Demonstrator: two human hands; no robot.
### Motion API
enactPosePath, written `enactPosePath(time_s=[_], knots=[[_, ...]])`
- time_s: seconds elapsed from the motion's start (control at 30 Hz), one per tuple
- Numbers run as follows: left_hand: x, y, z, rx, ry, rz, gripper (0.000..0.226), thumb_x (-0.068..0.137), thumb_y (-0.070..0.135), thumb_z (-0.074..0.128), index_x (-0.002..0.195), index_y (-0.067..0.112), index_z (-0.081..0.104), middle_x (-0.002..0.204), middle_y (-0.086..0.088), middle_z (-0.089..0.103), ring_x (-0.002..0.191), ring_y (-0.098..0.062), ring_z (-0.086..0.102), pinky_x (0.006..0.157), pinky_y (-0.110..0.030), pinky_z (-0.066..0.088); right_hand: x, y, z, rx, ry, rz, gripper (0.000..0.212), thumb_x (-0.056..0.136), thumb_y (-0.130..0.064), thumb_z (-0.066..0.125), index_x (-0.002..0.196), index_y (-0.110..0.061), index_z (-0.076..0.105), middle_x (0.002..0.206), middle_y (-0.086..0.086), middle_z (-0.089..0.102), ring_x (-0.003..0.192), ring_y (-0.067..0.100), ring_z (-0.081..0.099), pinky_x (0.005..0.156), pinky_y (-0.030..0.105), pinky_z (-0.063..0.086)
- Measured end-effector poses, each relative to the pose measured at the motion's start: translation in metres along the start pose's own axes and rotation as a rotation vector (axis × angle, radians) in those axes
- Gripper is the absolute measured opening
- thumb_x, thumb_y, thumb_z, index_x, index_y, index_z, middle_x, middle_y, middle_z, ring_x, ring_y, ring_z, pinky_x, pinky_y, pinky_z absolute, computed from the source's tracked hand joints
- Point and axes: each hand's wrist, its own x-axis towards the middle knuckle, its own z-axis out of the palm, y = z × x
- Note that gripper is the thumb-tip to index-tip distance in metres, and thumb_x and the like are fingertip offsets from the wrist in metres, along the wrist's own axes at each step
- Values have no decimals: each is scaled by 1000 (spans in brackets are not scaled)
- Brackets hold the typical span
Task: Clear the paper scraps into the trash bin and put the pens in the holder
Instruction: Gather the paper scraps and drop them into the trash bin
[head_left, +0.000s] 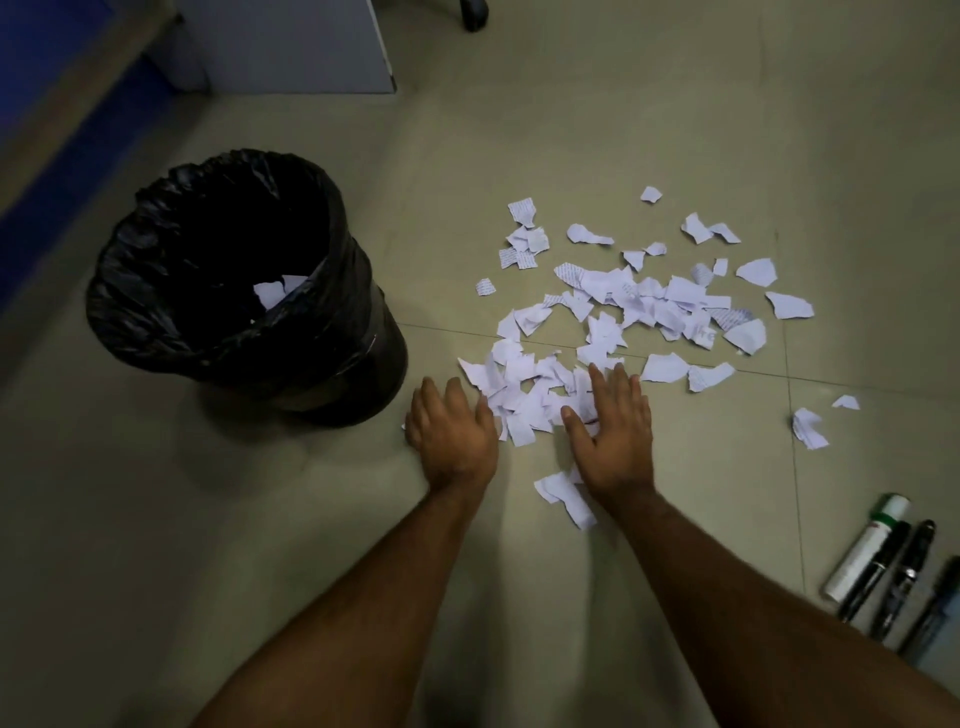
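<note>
Several torn white paper scraps (639, 306) lie scattered over the tiled floor, right of a black trash bin (130, 312) lined with a black bag. A couple of scraps rest inside the bin. My left hand (452, 431) lies flat on the floor at the near-left edge of the pile, fingers together. My right hand (613, 421) lies flat with fingers spread on the near scraps. Neither hand holds anything. Pens and a white marker (865, 548) lie side by side at the lower right. No holder is in view.
A grey cabinet panel (291, 47) stands at the back, with a blue strip along the far left. A black chair caster (475, 15) shows at the top edge. A stray scrap (563, 496) lies under my right wrist.
</note>
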Motion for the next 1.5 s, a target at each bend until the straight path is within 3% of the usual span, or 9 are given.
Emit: enactPosePath(time_s=[0.23,0.37,0.53,0.63,0.87,1.0,1.23,1.37,1.5], knots=[[-26,64,11,-379,-245,135,51,93,42,41,132,13,54,146,-20,41,135,-36,41,109,-42,39,-14,25,-19,-146,80,92,70,92,-58,33,150,-21,39,157,15,35,148,36,26,119,49,20],[-21,76,17,-360,-64,83,47,89,39,41,121,10,60,130,-17,55,117,-35,55,98,-41,48,4,49,-36,-199,118,127,72,92,-60,36,152,-18,35,158,16,32,148,35,24,120,48,20],[-15,97,25,-461,-181,222,39,95,35,48,123,11,57,130,-12,55,119,-29,53,99,-42,48,33,55,-32,-189,178,177,78,92,-61,38,150,-10,35,156,21,35,147,38,27,119,50,25],[18,101,24,-389,27,254,31,93,31,52,113,9,62,115,-13,59,105,-31,57,89,-40,50,61,58,-35,-195,198,210,79,92,-62,40,153,-13,29,159,18,29,148,36,24,121,48,21],[120,120,50,-119,123,271,45,85,44,49,117,15,61,119,-10,60,111,-30,57,93,-40,43,81,53,-21,-373,167,287,91,86,-79,30,156,-21,22,161,17,24,149,36,19,122,49,14],[159,132,75,-120,-64,35,60,86,56,46,129,16,55,131,-15,55,124,-34,49,102,-44,41,83,51,-25,-418,175,295,93,83,-80,35,154,-20,29,160,18,26,148,37,21,121,49,16],[116,151,70,-208,15,373,45,90,46,46,116,13,62,113,-11,62,103,-29,58,87,-38,47,84,43,-29,-451,89,339,95,83,-81,32,155,-20,27,162,17,22,150,37,16,121,51,15],[173,161,76,-89,65,242,52,88,47,46,125,13,58,127,-14,57,116,-32,54,96,-41,43,84,43,-30,-459,88,335,96,82,-81,33,155,-20,25,162,17,20,150,37,15,122,50,15],[210,183,90,-85,-139,168,66,89,55,48,137,11,47,147,-18,41,137,-34,37,111,-44,31,84,43,-31,-464,87,341,97,81,-82,33,155,-21,24,163,16,19,151,36,13,122,50,14]])
